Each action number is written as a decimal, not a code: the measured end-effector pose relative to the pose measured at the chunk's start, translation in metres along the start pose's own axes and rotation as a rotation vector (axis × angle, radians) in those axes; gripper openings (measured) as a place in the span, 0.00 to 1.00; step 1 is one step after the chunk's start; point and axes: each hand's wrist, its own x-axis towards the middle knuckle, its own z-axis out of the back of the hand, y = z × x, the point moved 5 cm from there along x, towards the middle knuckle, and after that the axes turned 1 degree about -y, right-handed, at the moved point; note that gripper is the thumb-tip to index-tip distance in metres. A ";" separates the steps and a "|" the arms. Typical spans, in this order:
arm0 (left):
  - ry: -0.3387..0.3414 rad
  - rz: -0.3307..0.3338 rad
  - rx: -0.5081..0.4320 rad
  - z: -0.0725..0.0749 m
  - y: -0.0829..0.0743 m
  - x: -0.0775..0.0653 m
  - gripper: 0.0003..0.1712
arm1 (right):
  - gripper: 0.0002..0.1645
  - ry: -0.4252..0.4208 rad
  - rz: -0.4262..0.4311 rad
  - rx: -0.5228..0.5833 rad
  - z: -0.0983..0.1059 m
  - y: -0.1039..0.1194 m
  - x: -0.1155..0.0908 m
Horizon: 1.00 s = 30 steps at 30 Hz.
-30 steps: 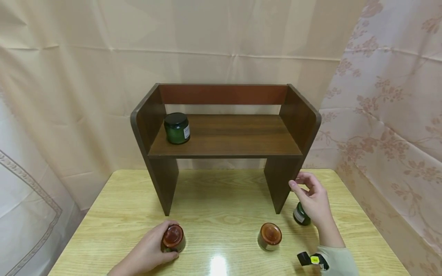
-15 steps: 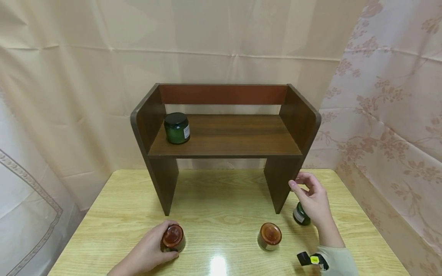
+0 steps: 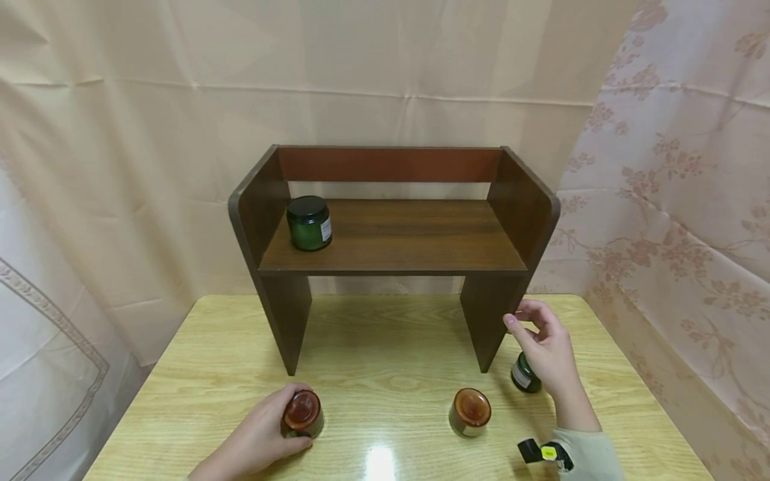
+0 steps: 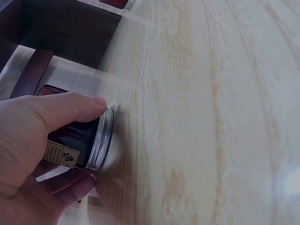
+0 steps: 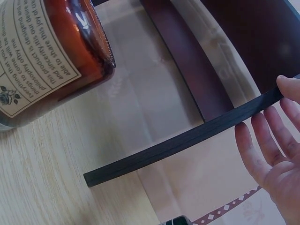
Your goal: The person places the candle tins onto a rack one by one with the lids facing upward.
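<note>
Jar [image 3: 303, 412] in left fingers [image 4: 80, 188], silver lid [image 4: 101, 140] clear only in left-wrist view, right fingers [image 5: 247, 149] pinching shelf [image 3: 409, 234].

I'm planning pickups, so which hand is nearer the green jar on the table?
Right. The right hand grips the shelf side panel, close beside the green jar; the left hand, holding an amber jar, is farther left.

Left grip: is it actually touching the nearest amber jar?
Touching. The left wrist view shows it: the left grip holds the amber jar, thumb laid across its side, other fingers curled round the opposite side.
</note>
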 end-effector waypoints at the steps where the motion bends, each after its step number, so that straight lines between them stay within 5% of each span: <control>1: -0.008 -0.008 0.006 0.000 -0.001 0.000 0.40 | 0.17 -0.002 -0.001 0.001 0.000 0.000 0.000; 30: 0.048 0.003 0.036 0.002 -0.007 0.008 0.39 | 0.17 0.002 -0.007 0.031 0.000 0.001 0.001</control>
